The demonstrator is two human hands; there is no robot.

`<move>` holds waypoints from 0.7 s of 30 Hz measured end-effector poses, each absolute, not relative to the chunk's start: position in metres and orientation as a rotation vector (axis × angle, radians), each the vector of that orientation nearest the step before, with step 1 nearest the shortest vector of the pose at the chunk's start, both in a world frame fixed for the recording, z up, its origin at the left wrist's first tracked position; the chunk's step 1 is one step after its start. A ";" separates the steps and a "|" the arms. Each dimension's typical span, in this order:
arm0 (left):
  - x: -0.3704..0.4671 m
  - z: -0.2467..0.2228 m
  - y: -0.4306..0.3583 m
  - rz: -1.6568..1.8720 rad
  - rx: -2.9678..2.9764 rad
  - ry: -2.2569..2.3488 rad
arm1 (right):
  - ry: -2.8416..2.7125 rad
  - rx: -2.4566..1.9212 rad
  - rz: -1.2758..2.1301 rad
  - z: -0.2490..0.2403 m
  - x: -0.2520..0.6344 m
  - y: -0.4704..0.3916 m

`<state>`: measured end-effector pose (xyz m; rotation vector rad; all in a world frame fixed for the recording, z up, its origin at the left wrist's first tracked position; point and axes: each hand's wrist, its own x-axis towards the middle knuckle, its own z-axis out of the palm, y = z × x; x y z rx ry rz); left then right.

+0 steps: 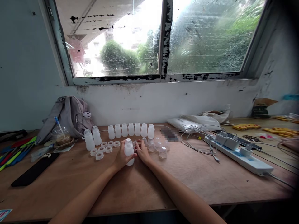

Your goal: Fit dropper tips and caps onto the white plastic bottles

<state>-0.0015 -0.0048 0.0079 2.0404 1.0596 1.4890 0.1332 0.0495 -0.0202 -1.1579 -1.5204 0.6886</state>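
Wrapped around a translucent white baby bottle (pixel 129 150) is my left hand (pixel 120 159); the bottle stands upright with a ring and a nipple at its top. My right hand (pixel 143 152) is closed beside it, its fingertips on a clear plastic cap (pixel 135 145) that they partly hide. Several clear dome caps (pixel 163 152) sit on the table right of my right hand. To the left of the bottle lie several white screw rings (pixel 99 155). A row of open translucent bottles (pixel 131 129) stands behind my hands. Two bottles with tops (pixel 89 140) stand farther left.
On the left are a grey backpack (pixel 67 115), an iced drink cup (pixel 61 134) and a black flat case (pixel 35 169). A white power strip (pixel 240 157) with chargers and loose cables (pixel 198 143) lies right. White plastic bags (pixel 198 122) rest by the wall below the window.
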 end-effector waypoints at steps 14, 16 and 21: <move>-0.042 0.096 0.004 1.003 2.300 1.143 | -1.544 -1.145 0.666 -0.022 0.133 0.049; -0.056 0.113 0.011 0.937 2.315 1.189 | -1.573 -1.133 0.651 -0.021 0.133 0.047; -0.105 0.155 0.045 0.995 2.218 1.543 | -1.654 -1.116 0.599 -0.018 0.132 0.044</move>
